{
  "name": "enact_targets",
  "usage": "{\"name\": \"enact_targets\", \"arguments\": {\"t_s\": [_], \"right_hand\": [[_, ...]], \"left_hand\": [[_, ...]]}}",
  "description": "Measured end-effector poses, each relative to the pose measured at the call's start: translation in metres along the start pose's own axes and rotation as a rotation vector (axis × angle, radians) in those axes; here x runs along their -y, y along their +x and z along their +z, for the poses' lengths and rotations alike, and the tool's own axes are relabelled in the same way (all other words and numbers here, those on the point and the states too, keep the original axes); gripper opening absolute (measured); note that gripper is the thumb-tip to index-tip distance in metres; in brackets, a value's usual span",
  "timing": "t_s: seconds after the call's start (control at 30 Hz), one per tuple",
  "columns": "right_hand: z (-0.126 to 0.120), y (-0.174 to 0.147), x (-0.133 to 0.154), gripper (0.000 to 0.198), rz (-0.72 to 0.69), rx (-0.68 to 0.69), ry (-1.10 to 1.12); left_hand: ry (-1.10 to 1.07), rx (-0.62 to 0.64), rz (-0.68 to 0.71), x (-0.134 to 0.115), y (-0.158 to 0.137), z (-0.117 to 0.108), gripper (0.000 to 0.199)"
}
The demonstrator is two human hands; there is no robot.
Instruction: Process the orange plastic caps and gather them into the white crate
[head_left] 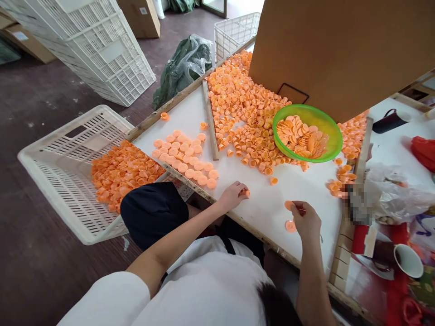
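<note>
Right hand [308, 221] first: I'm pinching a thin orange disc [288, 205] between thumb and fingers, just over or on the white surface [265, 217], can't tell which from up here. A second disc [290, 226] is lying flat just beside those fingers. On my left hand [234, 195], thumb and fingers are pressing together on a small orange cup [247, 194]; they're hiding most of it, so I'm not totally sure of its shape.

So I'm reading this step as having one piece in each hand, with the two sitting well apart. IMO the next move is calling for a light pinch on both, since thin plastic like this is probably flexing if I'm squeezing hard, and for the left hand turning so the cup is showing properly.

Going further out: flat discs [186, 156] are lying in a patch to the left. A heap of cups [251, 122] is covering the far side, with a wooden strip [210, 122] running along its left. A green bowl [328, 124] is sitting among those cups, holding loose discs. A big cardboard box [322, 54] is standing behind it. Low on the left, a white crate [95, 144] is holding loads of orange pieces [122, 176].
</note>
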State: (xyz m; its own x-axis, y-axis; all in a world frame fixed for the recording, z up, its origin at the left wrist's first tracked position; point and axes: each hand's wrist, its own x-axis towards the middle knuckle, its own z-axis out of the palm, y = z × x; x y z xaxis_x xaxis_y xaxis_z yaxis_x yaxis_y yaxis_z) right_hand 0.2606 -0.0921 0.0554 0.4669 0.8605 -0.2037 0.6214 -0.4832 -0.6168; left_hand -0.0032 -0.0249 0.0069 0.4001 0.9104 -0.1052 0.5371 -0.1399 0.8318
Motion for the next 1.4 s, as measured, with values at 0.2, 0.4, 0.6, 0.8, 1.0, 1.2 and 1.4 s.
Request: {"name": "enact_targets", "arguments": {"t_s": [0.2, 0.4, 0.6, 0.8, 1.0, 1.2, 1.4], "right_hand": [[0.056, -0.006, 0.028, 0.038, 0.061, 0.349, 0.526], [0.096, -0.011, 0.060, 0.041, 0.018, 0.508, 0.575], [0.119, -0.011, 0.072, 0.032, -0.025, 0.543, 0.429], [0.120, -0.008, 0.073, 0.028, 0.024, 0.579, 0.402], [0.122, -0.006, 0.077, 0.030, 0.048, 0.555, 0.373], [0.125, -0.003, 0.080, 0.022, 0.074, 0.595, 0.356], [0.122, -0.001, 0.082, 0.020, 0.045, 0.640, 0.338]], "left_hand": [[0.226, 0.043, -0.019, 0.008, -0.005, -0.024, 0.022], [0.100, 0.068, -0.076, 0.011, -0.008, -0.031, 0.035], [-0.136, 0.070, -0.198, 0.009, -0.008, -0.036, 0.023], [-0.163, 0.089, -0.256, 0.006, -0.004, -0.039, 0.025], [-0.158, 0.098, -0.276, 0.011, -0.001, -0.037, 0.020], [-0.083, 0.109, -0.303, 0.015, 0.007, -0.033, 0.016], [-0.114, 0.185, -0.361, 0.017, 0.012, -0.031, 0.014]]}}
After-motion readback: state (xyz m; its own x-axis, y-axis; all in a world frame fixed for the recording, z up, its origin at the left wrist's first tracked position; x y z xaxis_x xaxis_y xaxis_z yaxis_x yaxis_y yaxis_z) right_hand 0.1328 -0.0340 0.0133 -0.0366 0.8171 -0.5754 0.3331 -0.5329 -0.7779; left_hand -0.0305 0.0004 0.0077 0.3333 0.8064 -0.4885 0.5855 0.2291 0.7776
